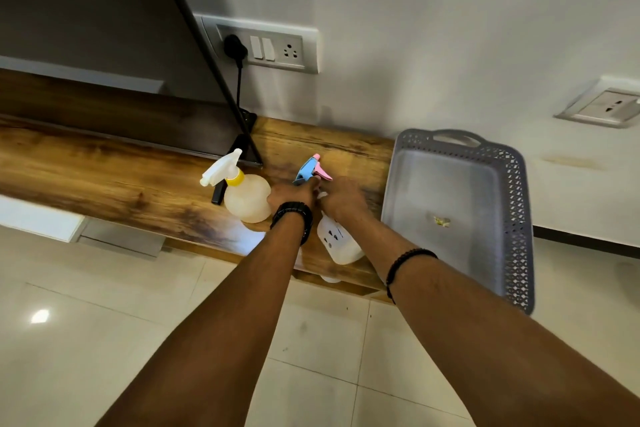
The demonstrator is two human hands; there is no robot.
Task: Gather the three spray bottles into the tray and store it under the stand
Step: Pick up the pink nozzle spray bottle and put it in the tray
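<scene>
1. Fingers of the left hand (pixel 292 192) are curling around the neck of a bottle under the blue spray head (pixel 306 170); that bottle's body is hiding behind the hand and wrist, so I cannot tell its shape.
2. Fingers of the right hand (pixel 343 199) are wrapping over the top of the white bottle (pixel 337 241), just below the pink trigger (pixel 322 172); how tightly they are closing I cannot tell.
3. Both hands are sitting close together, almost touching, above the front part of the wooden stand top (pixel 121 180).
4. A third bottle, the pale round bottle (pixel 247 198) with a yellow collar and white sprayer, is standing upright just to the left of the left hand.
5. Over at the right end of the stand, the grey tray (pixel 519 204) is lying flat, holding only a small yellowish scrap (pixel 441 220), with none of the three bottles inside it.
6. A black watch (pixel 294 215) is circling the left wrist, and a beaded band (pixel 408 258) is circling the right forearm.
7. Behind the bottles, a dark screen (pixel 104 28) is leaning near the wall switch panel (pixel 266 45).
</scene>
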